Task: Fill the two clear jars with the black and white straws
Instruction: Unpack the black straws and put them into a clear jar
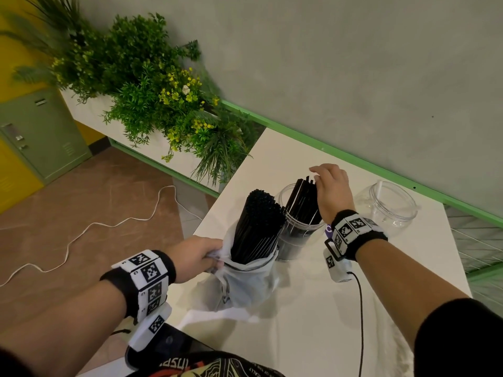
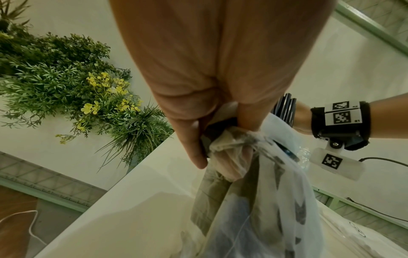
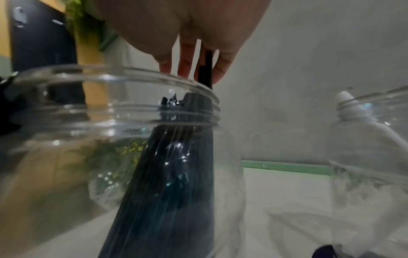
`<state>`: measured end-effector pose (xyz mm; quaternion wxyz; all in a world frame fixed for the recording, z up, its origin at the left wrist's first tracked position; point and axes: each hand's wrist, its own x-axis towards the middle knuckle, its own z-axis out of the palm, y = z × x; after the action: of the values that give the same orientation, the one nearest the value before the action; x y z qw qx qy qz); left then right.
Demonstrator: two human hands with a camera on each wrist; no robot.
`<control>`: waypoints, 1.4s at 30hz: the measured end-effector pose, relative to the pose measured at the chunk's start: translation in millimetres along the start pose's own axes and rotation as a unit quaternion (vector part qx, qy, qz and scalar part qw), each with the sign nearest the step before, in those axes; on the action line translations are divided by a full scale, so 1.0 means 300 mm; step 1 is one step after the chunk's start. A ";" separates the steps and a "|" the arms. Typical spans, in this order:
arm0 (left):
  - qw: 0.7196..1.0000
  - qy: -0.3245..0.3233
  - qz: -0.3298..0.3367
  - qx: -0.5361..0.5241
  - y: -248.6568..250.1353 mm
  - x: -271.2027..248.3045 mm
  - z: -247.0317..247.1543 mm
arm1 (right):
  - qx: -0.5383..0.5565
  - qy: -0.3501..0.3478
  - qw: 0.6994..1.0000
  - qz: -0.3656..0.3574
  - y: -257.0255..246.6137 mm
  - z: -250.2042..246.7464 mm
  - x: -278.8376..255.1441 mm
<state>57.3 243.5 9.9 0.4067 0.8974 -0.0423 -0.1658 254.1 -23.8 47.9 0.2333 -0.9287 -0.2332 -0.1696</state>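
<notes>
My left hand (image 1: 211,258) grips the rim of a crumpled clear plastic bag (image 1: 245,287) at the table's left edge; the bag (image 2: 253,209) bunches under its fingers (image 2: 194,153). A thick bundle of black straws (image 1: 258,221) stands upright in the bag. Right behind it stands a clear jar (image 1: 299,248) with a smaller bunch of black straws (image 1: 302,205) leaning inside. My right hand (image 1: 324,183) holds that bunch at its top; its fingers (image 3: 185,61) reach down at the jar rim (image 3: 114,76) with a black straw (image 3: 205,69) between them. A second clear jar (image 1: 392,205) to the right holds one white straw (image 3: 353,108).
The white table (image 1: 313,322) ends close to my left hand, with brown floor and a white cable (image 1: 89,227) below. A planter of green plants (image 1: 163,104) stands beyond the far left corner. A grey wall with a green rail (image 1: 353,159) runs behind the jars.
</notes>
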 end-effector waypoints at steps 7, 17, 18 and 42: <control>1.000 -0.003 0.002 0.001 0.005 -0.001 0.007 | -0.125 -0.195 0.970 -0.068 0.009 0.039 0.020; 0.999 0.013 0.022 0.021 -0.004 -0.007 0.011 | -0.005 -0.027 0.999 0.017 -0.004 0.046 0.037; 0.999 0.011 0.024 0.018 -0.005 -0.009 0.012 | 0.006 -0.023 0.999 0.032 0.003 0.046 0.039; 0.997 0.065 0.043 0.013 -0.017 -0.008 0.042 | 0.320 -0.255 0.883 0.232 -0.209 0.113 -0.543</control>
<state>50.6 238.4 -0.8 0.4032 0.9091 -0.0559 -0.0887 93.3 -14.9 -27.3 0.4830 -0.8423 -0.1043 0.2153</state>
